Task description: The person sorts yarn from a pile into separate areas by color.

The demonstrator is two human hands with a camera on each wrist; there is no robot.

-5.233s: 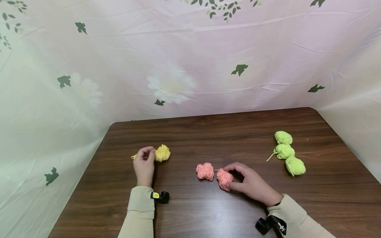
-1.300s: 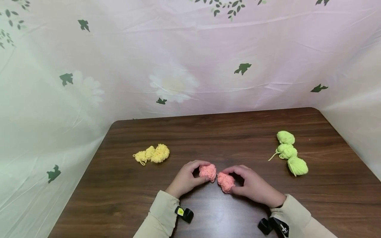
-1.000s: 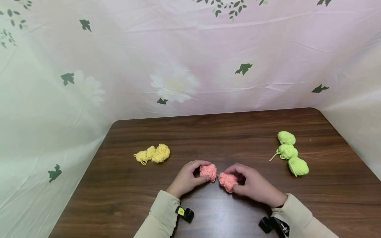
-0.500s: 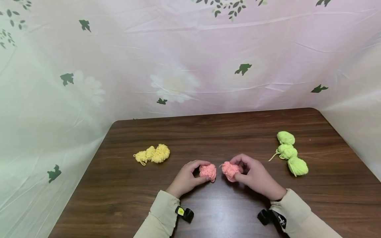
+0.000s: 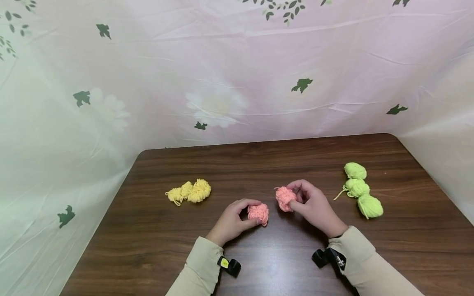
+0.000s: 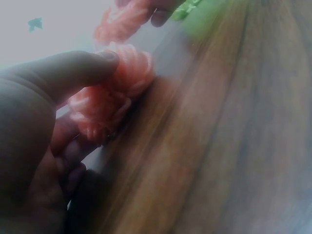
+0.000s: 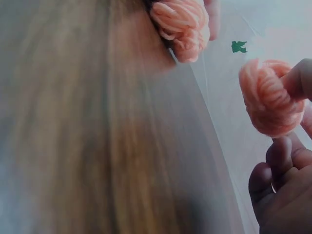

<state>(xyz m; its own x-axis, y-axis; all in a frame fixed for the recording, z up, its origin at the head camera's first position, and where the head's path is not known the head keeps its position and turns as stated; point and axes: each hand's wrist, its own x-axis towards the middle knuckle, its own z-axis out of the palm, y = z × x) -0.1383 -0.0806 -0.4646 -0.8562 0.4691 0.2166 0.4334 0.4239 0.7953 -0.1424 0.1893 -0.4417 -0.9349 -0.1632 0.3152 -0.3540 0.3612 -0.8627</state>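
Observation:
My left hand (image 5: pixel 234 222) pinches a pink ball of yarn (image 5: pixel 258 213) between thumb and fingers, low over the table's middle. In the left wrist view the thumb lies across this pink ball (image 6: pixel 105 105). To its right and a bit farther back, my right hand (image 5: pixel 314 205) grips a second pink ball of yarn (image 5: pixel 285 198). A short strand sticks up from that ball's far side. The right wrist view has the second ball (image 7: pixel 270 100) raised in the fingertips, apart from the first one (image 7: pixel 183 29).
Three yellow balls of yarn (image 5: pixel 189 191) lie in a touching row at the left of the brown wooden table (image 5: pixel 237 164). On the right, three green balls of yarn (image 5: pixel 358 189) form another row, with a loose strand. A patterned cloth (image 5: pixel 237 74) hangs behind the table.
My left hand went from the yellow yarn to the left pink ball and holds still there. My right hand has moved its pink ball away, up and back from the other.

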